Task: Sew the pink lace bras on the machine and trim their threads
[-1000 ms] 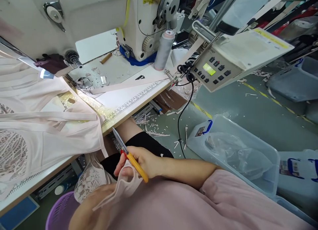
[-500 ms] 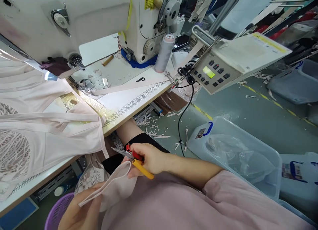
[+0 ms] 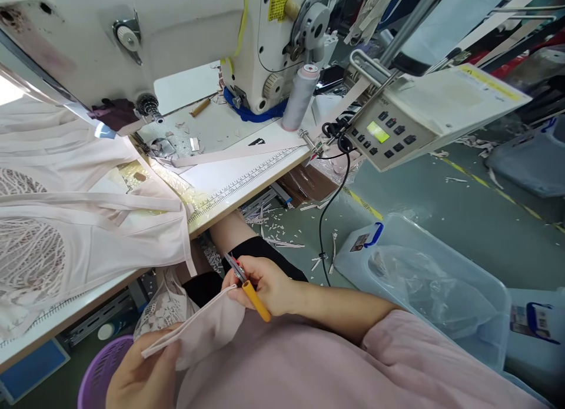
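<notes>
My left hand [image 3: 148,365] is closed on one end of the edge of a pale pink bra [image 3: 209,329]. Its lace part [image 3: 165,306] hangs down beside the table edge. My right hand [image 3: 265,285] grips scissors [image 3: 256,301] with an orange handle loop; a bit of red shows by the fingers. The blades point up and to the left. Thumb and fingertips of that same hand pinch the other end of the bra's edge, which is drawn nearly straight between both hands. More pale pink lace bras [image 3: 110,238] lie on the table.
A sewing machine [image 3: 189,32] stands on the table [image 3: 233,185], with a thread cone [image 3: 300,97] beside it. A control box [image 3: 397,126] juts out at right. Plastic bins [image 3: 501,315] and a purple basket [image 3: 99,371] stand low. Fabric scraps litter the floor.
The bra's edge, looped at the right end before, is now pulled nearly straight. The scissors have turned, blades more upward, and the red handle is mostly hidden. The view has shifted slightly.
</notes>
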The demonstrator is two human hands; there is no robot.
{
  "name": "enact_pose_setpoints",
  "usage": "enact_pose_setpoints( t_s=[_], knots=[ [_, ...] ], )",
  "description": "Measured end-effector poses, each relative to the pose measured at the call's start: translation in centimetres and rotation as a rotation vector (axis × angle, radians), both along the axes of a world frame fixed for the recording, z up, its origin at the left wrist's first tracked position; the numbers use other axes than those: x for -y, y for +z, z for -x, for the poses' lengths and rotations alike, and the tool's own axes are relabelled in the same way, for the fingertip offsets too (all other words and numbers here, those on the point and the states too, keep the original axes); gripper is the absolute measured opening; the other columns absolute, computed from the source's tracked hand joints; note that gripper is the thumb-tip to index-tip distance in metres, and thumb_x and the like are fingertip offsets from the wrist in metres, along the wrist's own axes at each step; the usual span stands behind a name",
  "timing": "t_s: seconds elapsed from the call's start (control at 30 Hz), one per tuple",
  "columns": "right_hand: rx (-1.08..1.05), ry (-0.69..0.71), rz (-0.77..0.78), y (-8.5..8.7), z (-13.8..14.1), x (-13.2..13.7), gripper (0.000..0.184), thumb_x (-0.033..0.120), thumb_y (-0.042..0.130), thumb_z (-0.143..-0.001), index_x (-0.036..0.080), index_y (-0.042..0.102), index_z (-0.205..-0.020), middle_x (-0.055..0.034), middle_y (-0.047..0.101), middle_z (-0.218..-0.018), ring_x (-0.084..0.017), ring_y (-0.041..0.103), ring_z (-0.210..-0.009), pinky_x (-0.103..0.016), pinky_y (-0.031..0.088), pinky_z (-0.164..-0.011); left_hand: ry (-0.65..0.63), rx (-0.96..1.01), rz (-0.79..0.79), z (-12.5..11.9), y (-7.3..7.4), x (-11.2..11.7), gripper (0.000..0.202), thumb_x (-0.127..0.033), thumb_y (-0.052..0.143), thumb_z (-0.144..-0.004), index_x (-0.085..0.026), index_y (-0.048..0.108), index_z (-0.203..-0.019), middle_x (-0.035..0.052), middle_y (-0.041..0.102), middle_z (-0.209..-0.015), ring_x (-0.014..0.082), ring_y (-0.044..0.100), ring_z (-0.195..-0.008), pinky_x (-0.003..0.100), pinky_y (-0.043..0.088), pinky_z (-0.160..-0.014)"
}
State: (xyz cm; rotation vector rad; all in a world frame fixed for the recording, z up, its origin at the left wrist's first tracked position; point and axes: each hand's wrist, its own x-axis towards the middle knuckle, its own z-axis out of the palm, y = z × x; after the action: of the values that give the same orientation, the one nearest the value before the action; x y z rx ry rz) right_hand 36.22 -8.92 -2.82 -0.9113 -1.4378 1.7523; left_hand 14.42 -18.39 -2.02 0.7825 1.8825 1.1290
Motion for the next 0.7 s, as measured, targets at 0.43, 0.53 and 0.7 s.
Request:
enact_pose_setpoints(
  t_s=[0.43,0.53,0.7],
  knots=[
    [0.107,-0.094,0.034,-1.8,1.6,0.6,0.039,0.047,0.07,-0.07,0.02,0.042,-0.069,0.0045,0.042,-0.062,-0.008,0.036,-0.054,-0.021,0.034,-0.048,0.164,0.526,0.096,-1.6,-0.5,-2.1,0.034,-0.037,0.087,-0.042,-0.017,0.069,-0.064,0.0034,0.069,-0.065,0.0169,0.062,-0.059,0.026,0.054,-0.054],
    [0.109,-0.083,0.031,-2.0,1.4,0.6,0.038,0.047,0.07,-0.07,0.02,0.045,-0.07,0.0032,0.046,-0.064,-0.009,0.038,-0.056,-0.022,0.035,-0.05,0.094,0.194,-0.038,-1.1,-1.1,-1.2,0.028,-0.038,0.082,-0.055,-0.019,0.073,-0.075,0.0038,0.072,-0.077,0.0182,0.065,-0.07,0.025,0.055,-0.062],
    [0.094,-0.049,0.029,-2.4,0.8,0.6,0.04,0.051,0.071,-0.07,0.019,0.049,-0.073,-0.0008,0.055,-0.075,-0.011,0.045,-0.061,-0.024,0.039,-0.054,-0.055,-0.116,-0.218,-0.8,-1.2,-0.5,0.015,-0.034,0.073,-0.067,-0.022,0.074,-0.076,0.0041,0.072,-0.081,0.0206,0.066,-0.08,0.028,0.055,-0.072]
  ],
)
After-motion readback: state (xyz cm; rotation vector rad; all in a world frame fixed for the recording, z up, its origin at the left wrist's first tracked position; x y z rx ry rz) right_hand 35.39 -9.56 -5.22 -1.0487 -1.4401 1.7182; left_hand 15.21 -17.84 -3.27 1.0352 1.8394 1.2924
